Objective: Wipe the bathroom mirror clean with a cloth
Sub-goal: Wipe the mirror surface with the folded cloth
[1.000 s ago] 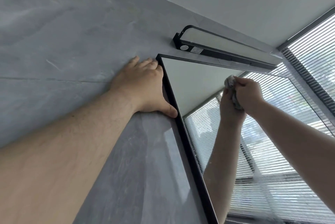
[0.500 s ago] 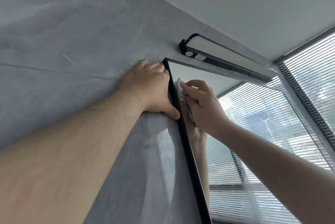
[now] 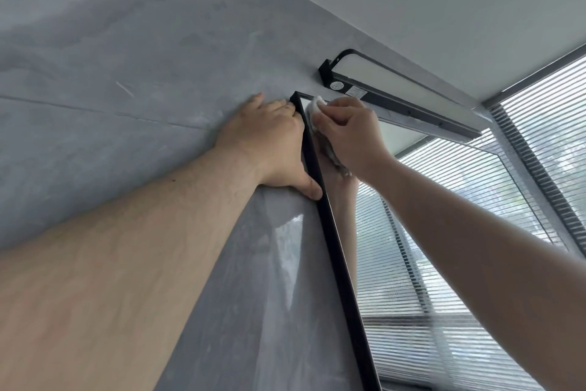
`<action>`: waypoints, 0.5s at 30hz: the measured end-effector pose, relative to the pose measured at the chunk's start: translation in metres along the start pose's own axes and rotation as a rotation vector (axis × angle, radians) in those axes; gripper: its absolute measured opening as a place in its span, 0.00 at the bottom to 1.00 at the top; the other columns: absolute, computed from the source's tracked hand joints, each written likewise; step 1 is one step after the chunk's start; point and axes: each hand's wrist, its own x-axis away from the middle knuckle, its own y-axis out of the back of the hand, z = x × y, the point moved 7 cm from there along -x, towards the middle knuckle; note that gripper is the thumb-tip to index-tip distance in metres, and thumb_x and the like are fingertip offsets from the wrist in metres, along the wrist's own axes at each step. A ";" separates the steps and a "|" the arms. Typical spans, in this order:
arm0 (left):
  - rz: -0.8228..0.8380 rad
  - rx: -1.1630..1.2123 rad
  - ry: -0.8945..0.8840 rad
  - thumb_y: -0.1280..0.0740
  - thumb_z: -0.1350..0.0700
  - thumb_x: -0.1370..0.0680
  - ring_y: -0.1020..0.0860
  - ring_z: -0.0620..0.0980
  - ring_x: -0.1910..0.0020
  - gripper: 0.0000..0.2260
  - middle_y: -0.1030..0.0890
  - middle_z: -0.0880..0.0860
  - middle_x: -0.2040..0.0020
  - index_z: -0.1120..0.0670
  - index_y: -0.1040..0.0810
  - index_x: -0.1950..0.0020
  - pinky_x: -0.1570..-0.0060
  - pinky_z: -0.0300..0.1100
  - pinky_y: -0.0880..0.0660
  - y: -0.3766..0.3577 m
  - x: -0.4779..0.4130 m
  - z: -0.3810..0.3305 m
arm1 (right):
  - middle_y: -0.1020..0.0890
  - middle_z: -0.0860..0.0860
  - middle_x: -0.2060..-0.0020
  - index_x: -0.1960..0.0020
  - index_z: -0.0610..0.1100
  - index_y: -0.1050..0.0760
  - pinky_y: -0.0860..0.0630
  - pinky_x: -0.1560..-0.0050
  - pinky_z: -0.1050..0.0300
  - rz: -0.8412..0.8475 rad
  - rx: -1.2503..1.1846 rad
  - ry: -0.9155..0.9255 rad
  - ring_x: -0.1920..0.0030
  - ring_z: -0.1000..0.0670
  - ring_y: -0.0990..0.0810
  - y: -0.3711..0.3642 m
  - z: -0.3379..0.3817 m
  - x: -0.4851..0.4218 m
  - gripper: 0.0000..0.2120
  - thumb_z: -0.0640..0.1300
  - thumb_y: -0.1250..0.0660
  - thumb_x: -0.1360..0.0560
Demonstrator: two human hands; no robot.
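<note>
Head view: right fingers point(image 3: 329, 113), bunched around a crumpled white cloth point(image 3: 317, 104), have climbed into the black-framed rectangular mirror's point(image 3: 444, 264) top-left corner; left hand point(image 3: 269, 140) lies flat, gripping nothing, on grey marbled wall point(image 3: 126, 73). Corner covered; lower glass probably remains.

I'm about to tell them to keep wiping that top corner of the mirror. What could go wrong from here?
1. The right hand, with its grip on the crumpled white cloth, works right under the black bar-shaped wall light; an upward stroke might knock it.
2. The left hand lies flat on the grey wall with its thumb on the thin black mirror frame; leaning there might shift the mirror.
</note>
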 end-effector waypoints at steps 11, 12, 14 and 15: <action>-0.012 0.029 -0.016 0.45 0.18 0.53 0.35 0.52 0.27 0.62 0.30 0.53 0.27 0.56 0.31 0.28 0.24 0.53 0.47 -0.001 0.000 0.000 | 0.22 0.60 0.49 0.43 0.50 0.16 0.27 0.46 0.57 0.044 0.174 0.287 0.47 0.50 0.21 0.026 0.000 0.098 0.14 0.52 0.34 0.24; -0.015 0.027 -0.019 0.44 0.18 0.52 0.33 0.52 0.28 0.61 0.29 0.53 0.28 0.56 0.31 0.29 0.24 0.53 0.46 -0.001 0.000 0.000 | 0.23 0.60 0.49 0.43 0.49 0.16 0.28 0.47 0.58 0.042 0.178 0.295 0.48 0.51 0.22 0.026 -0.001 0.099 0.14 0.51 0.34 0.24; -0.013 0.030 -0.022 0.43 0.18 0.51 0.33 0.52 0.28 0.60 0.28 0.53 0.29 0.56 0.30 0.30 0.24 0.52 0.45 0.000 0.000 -0.001 | 0.23 0.60 0.49 0.42 0.49 0.16 0.28 0.46 0.56 0.047 0.179 0.268 0.48 0.50 0.22 0.024 0.000 0.089 0.11 0.47 0.32 0.23; -0.012 0.032 -0.020 0.42 0.19 0.50 0.33 0.52 0.28 0.59 0.29 0.53 0.29 0.56 0.30 0.30 0.24 0.52 0.46 0.000 0.000 -0.001 | 0.23 0.60 0.48 0.42 0.50 0.16 0.27 0.44 0.54 0.051 0.188 0.246 0.47 0.50 0.22 0.020 0.001 0.078 0.11 0.47 0.31 0.22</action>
